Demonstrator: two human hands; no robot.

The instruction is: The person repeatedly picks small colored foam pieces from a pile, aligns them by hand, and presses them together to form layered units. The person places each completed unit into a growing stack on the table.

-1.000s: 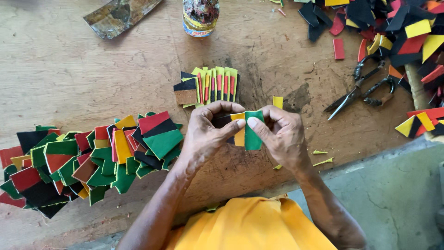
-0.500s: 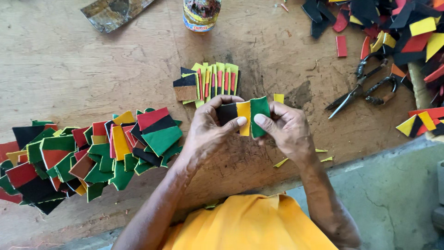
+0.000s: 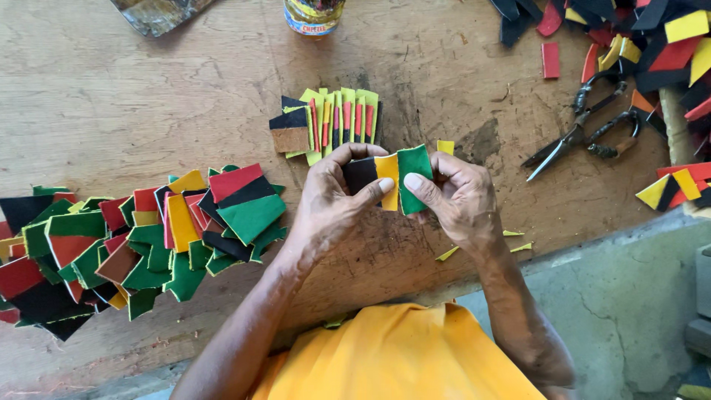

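Both hands are pinching the same small felt piece with black, yellow and green stripes (image 3: 389,178) — left hand (image 3: 333,200) grips the black end, right hand (image 3: 452,196) has its thumb on the green end, held just above the worn wooden bench (image 3: 148,96). Right behind it sits a fanned row of finished striped felt pieces (image 3: 329,122). A big heap of red, green and black felt patches (image 3: 141,237) lies off to the left, and 1 pair of dark metal scissors (image 3: 581,130) rests to the right.
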